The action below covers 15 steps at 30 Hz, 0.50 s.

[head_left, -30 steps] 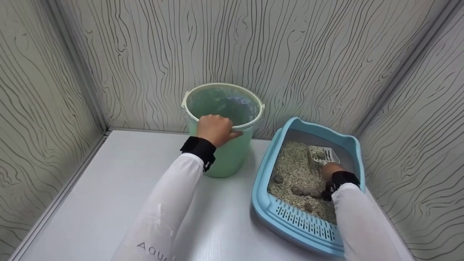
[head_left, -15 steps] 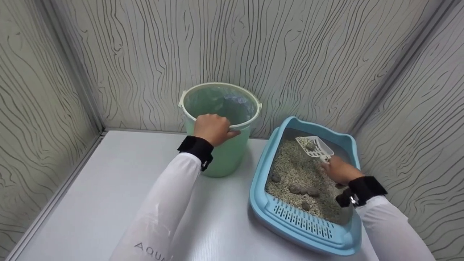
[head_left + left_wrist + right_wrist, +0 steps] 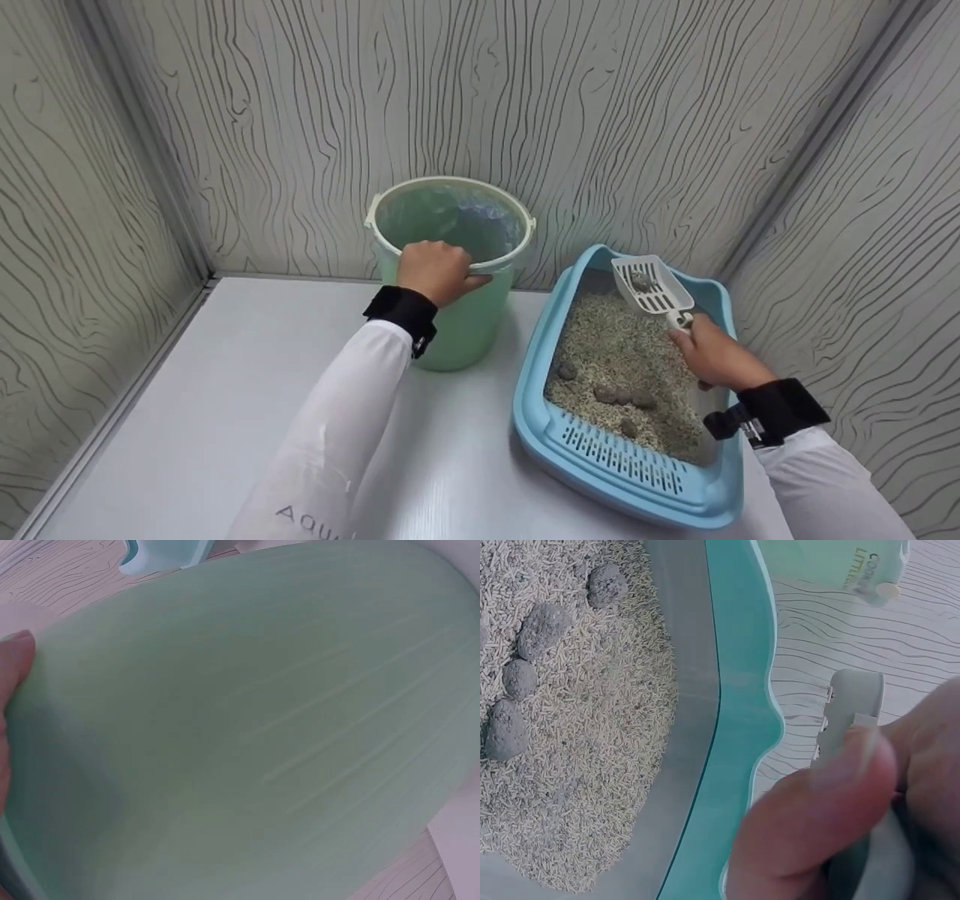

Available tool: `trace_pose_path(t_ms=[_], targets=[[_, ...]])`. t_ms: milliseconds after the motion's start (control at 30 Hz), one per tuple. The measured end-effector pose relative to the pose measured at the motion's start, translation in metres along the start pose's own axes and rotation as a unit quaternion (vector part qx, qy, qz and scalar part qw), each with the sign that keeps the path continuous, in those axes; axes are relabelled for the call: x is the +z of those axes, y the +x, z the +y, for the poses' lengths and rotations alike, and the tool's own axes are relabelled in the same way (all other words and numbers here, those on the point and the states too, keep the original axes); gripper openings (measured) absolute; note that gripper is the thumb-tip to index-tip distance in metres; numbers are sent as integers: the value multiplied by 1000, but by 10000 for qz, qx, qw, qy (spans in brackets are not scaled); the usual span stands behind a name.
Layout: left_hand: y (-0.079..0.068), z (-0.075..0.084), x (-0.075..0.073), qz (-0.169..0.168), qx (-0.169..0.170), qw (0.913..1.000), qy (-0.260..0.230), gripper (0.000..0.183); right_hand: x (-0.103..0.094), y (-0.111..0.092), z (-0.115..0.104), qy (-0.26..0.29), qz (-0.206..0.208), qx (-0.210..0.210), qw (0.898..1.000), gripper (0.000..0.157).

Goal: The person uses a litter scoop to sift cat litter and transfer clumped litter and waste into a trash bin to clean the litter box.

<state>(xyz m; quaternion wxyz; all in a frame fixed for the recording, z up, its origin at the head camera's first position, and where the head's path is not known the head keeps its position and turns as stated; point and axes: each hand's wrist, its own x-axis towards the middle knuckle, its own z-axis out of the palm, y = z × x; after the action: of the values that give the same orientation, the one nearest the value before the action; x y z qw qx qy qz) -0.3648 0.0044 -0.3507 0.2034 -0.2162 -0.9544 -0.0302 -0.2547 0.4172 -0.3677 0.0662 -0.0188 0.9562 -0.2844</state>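
My left hand (image 3: pixel 435 271) grips the near rim of a green trash bin (image 3: pixel 469 322) lined with a clear plastic bag; the thumb lies outside, and the bin's wall fills most of the left wrist view. My right hand (image 3: pixel 724 352) holds a white slotted litter scoop (image 3: pixel 664 301) by its handle. On the scoop sits a greyish clump (image 3: pixel 642 280). The scoop is raised over the far end of a light blue litter box (image 3: pixel 534 382). Pale litter pellets (image 3: pixel 615 727) cover the box floor, with several grey clumps (image 3: pixel 622 395) toward its front.
A white table (image 3: pixel 247 405) carries the bin and box side by side, with a narrow gap between them. The wood-patterned back wall (image 3: pixel 315 135) stands right behind both, and a side wall (image 3: pixel 847 300) rises close to the box's right.
The scoop has lifted out of the litter and tilted, with loose pellets gone from it and a clump left. My right forearm has swung outward to the right. My left hand keeps its grip.
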Motion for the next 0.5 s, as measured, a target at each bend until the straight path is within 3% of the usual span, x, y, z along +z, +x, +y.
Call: trace_pose_path(t_ms=[233,500], targets=[[0,0,1,-33,-20,10000,30,69,1,0,1,35,34,-55,10000,28],[0,0,0,0,9,10000,-52,69,5,1,10,-364,121,-17,9993,28]])
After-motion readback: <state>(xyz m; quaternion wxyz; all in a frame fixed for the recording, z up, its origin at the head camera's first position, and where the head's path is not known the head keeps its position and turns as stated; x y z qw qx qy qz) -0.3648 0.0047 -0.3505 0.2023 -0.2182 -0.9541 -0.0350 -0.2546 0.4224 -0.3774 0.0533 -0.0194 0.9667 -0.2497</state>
